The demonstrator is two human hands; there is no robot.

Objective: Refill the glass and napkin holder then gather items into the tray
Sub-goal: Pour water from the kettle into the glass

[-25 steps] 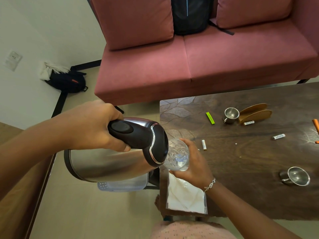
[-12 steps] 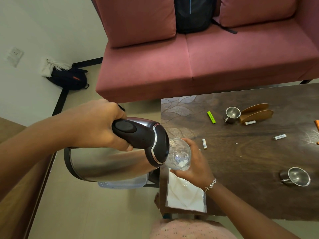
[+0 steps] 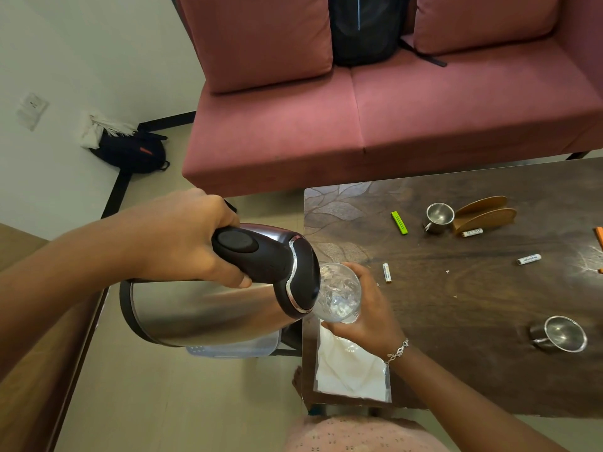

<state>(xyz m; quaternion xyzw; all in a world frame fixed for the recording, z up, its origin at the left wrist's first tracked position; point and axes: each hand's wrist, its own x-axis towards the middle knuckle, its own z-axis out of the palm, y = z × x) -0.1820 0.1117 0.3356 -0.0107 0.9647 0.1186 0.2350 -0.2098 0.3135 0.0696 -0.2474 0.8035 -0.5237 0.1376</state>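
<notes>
My left hand [image 3: 182, 236] grips the black handle of a steel kettle [image 3: 202, 311], tipped on its side with its spout at the rim of a clear glass [image 3: 339, 293]. My right hand [image 3: 368, 314] holds that glass over the table's left edge; water shows inside it. A pack of white napkins [image 3: 349, 367] lies on the near left corner of the dark wooden table [image 3: 456, 305]. The empty wooden napkin holder [image 3: 486, 215] stands at the far side. A clear plastic tray [image 3: 235, 349] peeks out beneath the kettle.
Two steel cups [image 3: 439, 216] [image 3: 559, 334], a green marker [image 3: 399, 222], several white batteries [image 3: 387, 272] and an orange pen [image 3: 599, 238] are scattered on the table. A pink sofa [image 3: 391, 119] with a black backpack [image 3: 363, 27] stands behind. Another bag [image 3: 130, 151] lies on the floor.
The kettle stays tipped at the glass while both hands hold nearly still. The view has shifted slightly.
</notes>
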